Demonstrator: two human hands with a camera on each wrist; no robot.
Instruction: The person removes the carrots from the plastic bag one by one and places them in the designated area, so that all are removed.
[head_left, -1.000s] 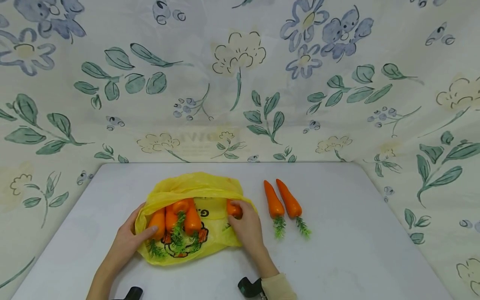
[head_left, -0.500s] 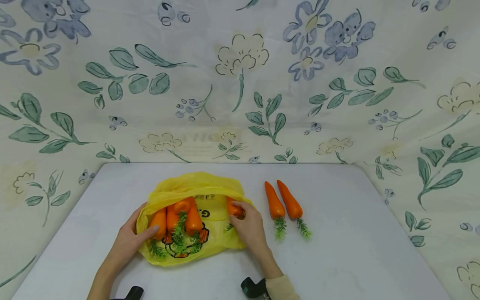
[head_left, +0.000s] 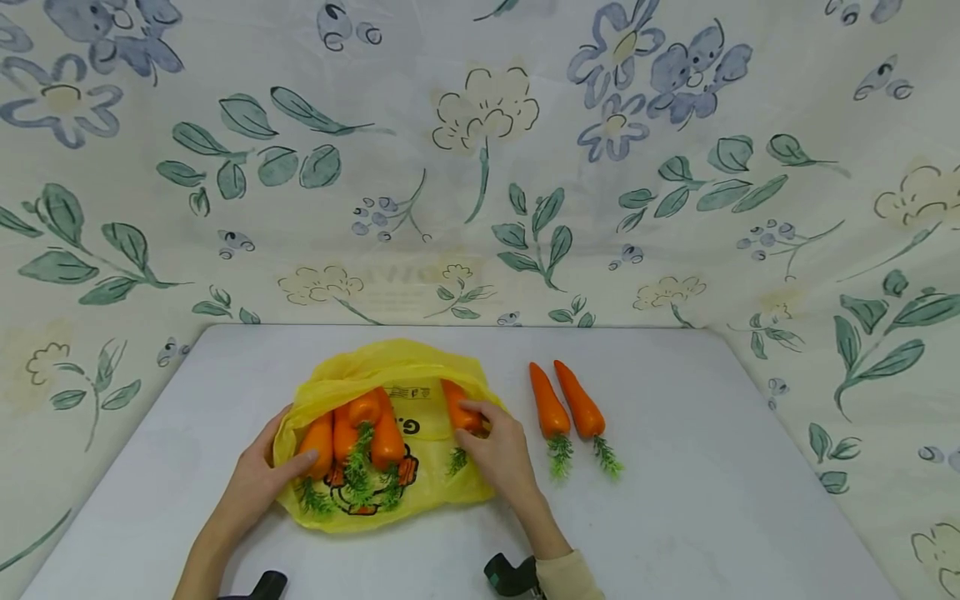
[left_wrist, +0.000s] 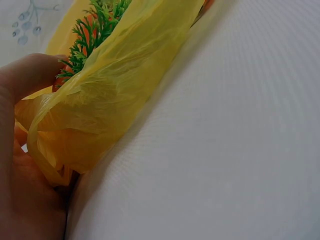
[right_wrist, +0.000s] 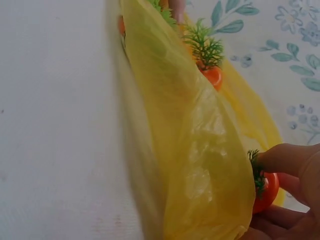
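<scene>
A yellow plastic bag (head_left: 397, 362) lies on its side on the white table, its mouth toward me. My left hand (head_left: 258, 475) holds its left side, thumb inside against a carrot (head_left: 318, 446) and fingers outside. Several orange carrots (head_left: 387, 442) with green leafy tops lie together in the left half. At the right side of the mouth, my right hand (head_left: 501, 454) pinches another carrot (head_left: 456, 408) near its leafy end, thumb and fingers on either side. In the right wrist view, this carrot's round orange end (right_wrist: 267, 192) shows between thumb and fingers.
Two more carrots (head_left: 551, 408) lie side by side on the table (head_left: 697, 467) right of the bag, leaves toward me. A flower-patterned cloth (head_left: 390, 208) hangs behind and around the table. Dark wrist-camera mounts (head_left: 510, 575) show below the hands.
The carrot in my right hand shows more of its length in the bag mouth, and its leaves are now visible. My left hand has stayed on the bag's left side.
</scene>
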